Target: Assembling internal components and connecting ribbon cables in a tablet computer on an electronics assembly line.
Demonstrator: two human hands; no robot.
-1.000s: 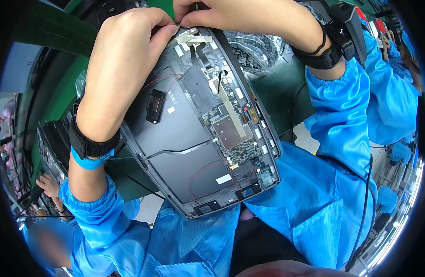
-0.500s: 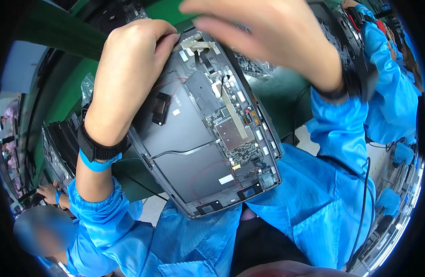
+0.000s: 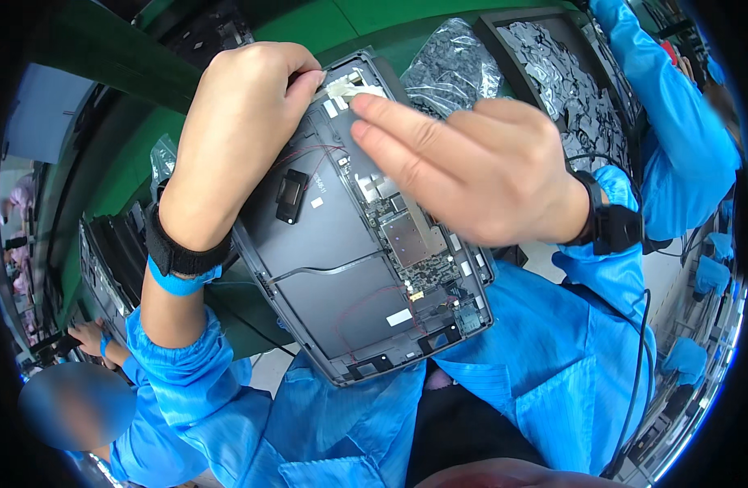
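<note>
An open tablet casing (image 3: pixel 325 314) with its circuit board (image 3: pixel 415 244) exposed lies tilted in front of me, its lower end by my lap. My left hand (image 3: pixel 248 122) is closed at the casing's upper left edge, thumb and fingers pinching the rim. Over the upper right part of the casing is my right hand (image 3: pixel 471 167), two fingers stretched toward a strip of pale tape (image 3: pixel 354 88) near the top. Nothing shows between those fingers, and the hand hides part of the board. A small black speaker-like part (image 3: pixel 290 196) on thin red wires rests inside the casing.
Beyond the casing, a clear plastic bag (image 3: pixel 455 69) of small dark parts lies on the green bench (image 3: pixel 329 24). A black tray (image 3: pixel 492 34) of grey flat pieces stands to its right. Dark casings (image 3: pixel 114 260) stand at left. Other people in blue work on both sides.
My right hand has come down and toward me from above the casing's top, its fingers now over the upper board. My left hand keeps its hold on the rim.
</note>
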